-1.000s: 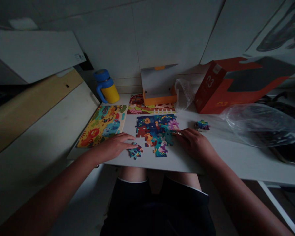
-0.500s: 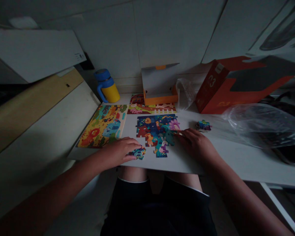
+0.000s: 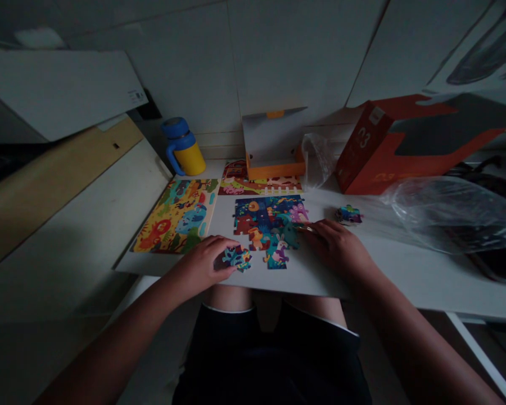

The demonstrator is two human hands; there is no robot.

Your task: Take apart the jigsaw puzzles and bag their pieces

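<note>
A partly joined jigsaw puzzle (image 3: 263,216) with a dark blue animal scene lies on the white table. At its lower left, my left hand (image 3: 208,260) has thumb and fingers closed around some colourful puzzle pieces (image 3: 238,257), how many I cannot tell. By the puzzle's right edge, my right hand (image 3: 336,246) rests with its fingers bent together. A thin pale edge sticks out at its fingertips, and what it belongs to is hidden. Farther right sits a small stack of puzzle pieces (image 3: 349,214).
A yellow animal picture (image 3: 179,216) lies at the left, with a farm picture (image 3: 236,187) behind. Beyond stand a blue and yellow bottle (image 3: 188,152), an open orange-edged box (image 3: 276,170) and a large red box (image 3: 371,149). Clear plastic wrap (image 3: 447,208) covers the right side.
My left hand has shifted slightly, its fingers arched more around the pieces, which are turned a little. My right hand and the joined puzzle look the same.
</note>
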